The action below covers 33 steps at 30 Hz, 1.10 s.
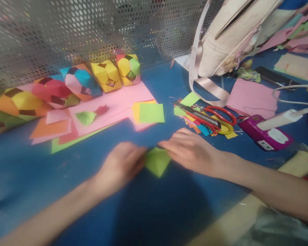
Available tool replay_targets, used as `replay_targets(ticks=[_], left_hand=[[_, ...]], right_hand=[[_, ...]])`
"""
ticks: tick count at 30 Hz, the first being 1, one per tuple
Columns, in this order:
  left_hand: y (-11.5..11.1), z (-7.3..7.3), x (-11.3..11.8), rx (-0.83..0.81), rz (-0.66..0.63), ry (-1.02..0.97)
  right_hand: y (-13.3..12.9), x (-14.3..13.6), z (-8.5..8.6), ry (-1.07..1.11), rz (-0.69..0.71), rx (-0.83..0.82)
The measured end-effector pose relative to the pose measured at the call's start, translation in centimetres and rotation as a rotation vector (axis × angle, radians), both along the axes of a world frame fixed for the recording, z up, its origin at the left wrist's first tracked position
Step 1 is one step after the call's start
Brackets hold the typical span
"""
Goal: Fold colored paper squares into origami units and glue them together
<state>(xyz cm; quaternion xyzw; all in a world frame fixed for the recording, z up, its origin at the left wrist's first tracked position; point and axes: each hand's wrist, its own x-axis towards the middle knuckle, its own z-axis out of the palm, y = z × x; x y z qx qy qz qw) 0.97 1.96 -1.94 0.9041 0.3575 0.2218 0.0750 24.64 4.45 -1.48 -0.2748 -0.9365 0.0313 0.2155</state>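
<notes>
A small folded sheet of green paper (158, 163) is held between my two hands over the blue table (97, 208). My left hand (125, 159) is closed on its left corner, somewhat blurred. On the right corner, my right hand (191, 148) pinches the same paper with thumb and fingers. The paper's lower edge comes to a point towards me. Just beyond my hands lies a stack of green and yellow paper squares (151, 113). A small folded green piece (86, 118) rests on pink sheets (141, 92) further left.
Folded multicoloured paper shapes (106, 76) line the perforated metal panel (74, 30). Right of centre lie red-handled scissors (220, 114) on paper scraps, a purple power adapter (267, 133) with a white plug, and a pink sheet (253, 97). A cream bag (218, 44) stands behind.
</notes>
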Motion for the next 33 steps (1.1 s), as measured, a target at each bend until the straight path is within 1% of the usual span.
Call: replay_targets(ticks=[2, 4, 6, 8, 10, 12, 15, 18, 20, 24, 28, 30, 31, 33], left_hand=[[-0.2, 0.2, 0.4, -0.126, 0.094, -0.11], [-0.5, 0.7, 0.8, -0.302, 0.179, -0.213], [-0.7, 1.1, 1.1, -0.471, 0.241, -0.298], [-0.8, 1.5, 1.3, -0.618, 0.281, -0.366], [-0.8, 1.5, 1.5, -0.734, 0.317, -0.427], [-0.8, 1.4, 1.6, -0.818, 0.346, -0.472], [-0.6, 1.1, 1.7, -0.874, 0.374, -0.507], [-0.4, 0.6, 1.8, -0.871, 0.408, -0.536], [-0.3, 0.4, 1.9, -0.854, 0.452, -0.575], [-0.2, 0.3, 2.1, -0.821, 0.555, -0.613], [-0.2, 0.5, 2.2, -0.842, 0.558, -0.574], [0.0, 0.4, 2.0, -0.846, 0.562, -0.592], [0.1, 0.4, 1.9, -0.851, 0.562, -0.616], [0.3, 0.1, 1.6, -0.868, 0.555, -0.671]], right_hand=[[-0.1, -0.4, 0.0, 0.151, -0.068, -0.13], [-0.2, -1.0, 0.1, 0.299, -0.122, -0.326], [-0.5, -1.5, 0.3, 0.411, -0.167, -0.539], [-0.6, -1.9, 0.4, 0.474, -0.197, -0.706], [-0.5, -2.2, 0.4, 0.516, -0.21, -0.806], [-0.3, -2.4, 0.2, 0.549, -0.22, -0.864], [0.0, -2.5, -0.1, 0.582, -0.256, -0.921], [0.1, -2.5, -0.3, 0.579, -0.274, -0.944], [0.0, -2.6, -0.4, 0.572, -0.262, -0.925], [-0.5, -2.8, -0.8, 0.559, -0.207, -0.853], [-0.6, -3.1, -1.2, 0.541, -0.17, -0.724], [-0.5, -3.0, -0.8, 0.541, -0.172, -0.645], [-0.5, -2.9, -0.3, 0.564, -0.175, -0.598], [-0.9, -2.2, 1.2, 0.642, -0.183, -0.489]])
